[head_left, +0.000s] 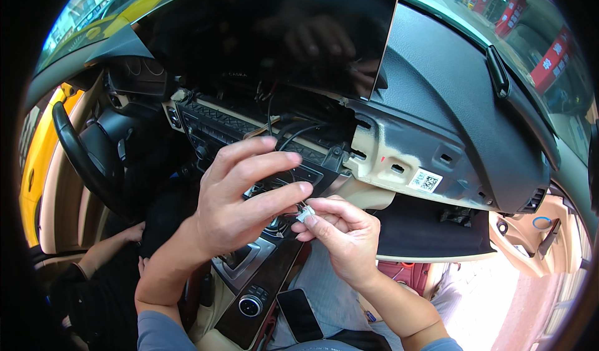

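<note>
Between the thumb and fingers of my right hand (347, 237) is a small white wire connector (305, 214), with thin wires running up from it. My left hand (232, 206) hovers just left of the connector, fingers stretched and spread; its thumb is hidden from view. Behind my fingers, dark cables (298, 131) hang out of the opened dashboard, below a large black display screen (268, 36) standing on the dash.
To the left are the steering wheel (87, 154) and another person's arm (112, 248). Below lie the centre console with a rotary knob (250, 305) and a phone (299, 314). An open glove box (430, 226) and bare dash panel (399, 164) fill the right.
</note>
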Demonstrator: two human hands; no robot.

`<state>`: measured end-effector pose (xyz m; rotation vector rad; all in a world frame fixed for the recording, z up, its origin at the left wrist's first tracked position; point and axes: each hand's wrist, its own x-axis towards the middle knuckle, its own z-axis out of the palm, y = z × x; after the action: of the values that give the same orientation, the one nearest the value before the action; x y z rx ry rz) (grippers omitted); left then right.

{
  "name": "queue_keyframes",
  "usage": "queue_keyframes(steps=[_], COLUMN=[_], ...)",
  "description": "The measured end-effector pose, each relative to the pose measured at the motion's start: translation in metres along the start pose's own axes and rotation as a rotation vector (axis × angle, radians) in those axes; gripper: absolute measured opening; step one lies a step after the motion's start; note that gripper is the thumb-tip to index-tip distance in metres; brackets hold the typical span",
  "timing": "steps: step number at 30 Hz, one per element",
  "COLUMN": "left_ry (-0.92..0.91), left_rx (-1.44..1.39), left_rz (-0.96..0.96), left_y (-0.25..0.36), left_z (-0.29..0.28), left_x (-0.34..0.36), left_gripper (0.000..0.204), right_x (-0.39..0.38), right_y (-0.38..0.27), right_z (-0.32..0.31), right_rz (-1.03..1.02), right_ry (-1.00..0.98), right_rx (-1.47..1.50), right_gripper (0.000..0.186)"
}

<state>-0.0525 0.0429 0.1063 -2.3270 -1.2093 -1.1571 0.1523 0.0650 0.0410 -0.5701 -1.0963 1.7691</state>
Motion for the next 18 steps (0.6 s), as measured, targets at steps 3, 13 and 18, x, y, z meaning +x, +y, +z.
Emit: queue_keyframes(steps=[3, 13, 18], left_ry=[-0.201, -0.394, -0.403], left_rx=[-0.081, -0.278, -0.394], left_rz=[0.024, -0.066, -0.098], left_y=[-0.013, -0.02, -0.02], left_z=[-0.005, 0.001, 0.0], left_x=[0.01, 0.011, 0.009], left_gripper=[0.024, 0.016, 0.018], right_x=[0.0, 0.003, 0.004], right_y=[-0.004, -0.006, -0.005], right_z=[0.0, -0.003, -0.008], right_rz=[0.027, -0.006, 0.001], right_ry=[-0.003, -0.031, -0.075], right_rx=[-0.02, 0.033, 0.045], right_gripper=[0.022, 0.025, 0.026])
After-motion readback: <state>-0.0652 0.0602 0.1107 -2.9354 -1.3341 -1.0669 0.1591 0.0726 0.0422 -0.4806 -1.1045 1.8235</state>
